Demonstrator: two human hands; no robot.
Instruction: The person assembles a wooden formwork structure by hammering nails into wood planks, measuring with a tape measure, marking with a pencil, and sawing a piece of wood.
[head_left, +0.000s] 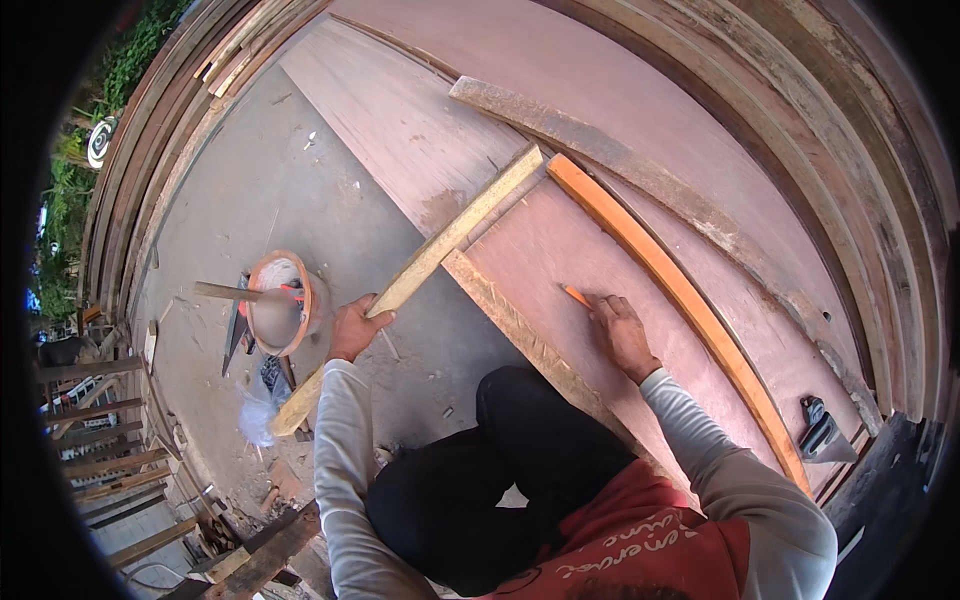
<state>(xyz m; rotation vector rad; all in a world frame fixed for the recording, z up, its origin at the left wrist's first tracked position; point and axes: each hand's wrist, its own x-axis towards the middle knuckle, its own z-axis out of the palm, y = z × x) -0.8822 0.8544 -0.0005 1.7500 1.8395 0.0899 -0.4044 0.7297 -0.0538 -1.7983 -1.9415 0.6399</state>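
Observation:
My left hand (357,328) is closed round a long pale wooden batten (465,222). The batten slants from beside my left forearm up across the edge of a reddish plywood sheet (530,255). An orange pencil (574,295) is pinched in my right hand (622,335), which rests low over the plywood, its tip pointing up and left. An orange-coloured wooden strip (665,265) lies on the sheet to the right of that hand, its top end close to the batten's far end. A rough-edged wooden strip (520,335) runs along the sheet's near-left edge.
An orange-rimmed bucket (311,300) with tools inside stands on the grey floor at left, a wooden handle (222,291) sticking out. A weathered board (610,150) lies beyond the orange strip. At right sits a black-handled tool with a grey blade (832,448). Stacked planks (790,70) line the far right.

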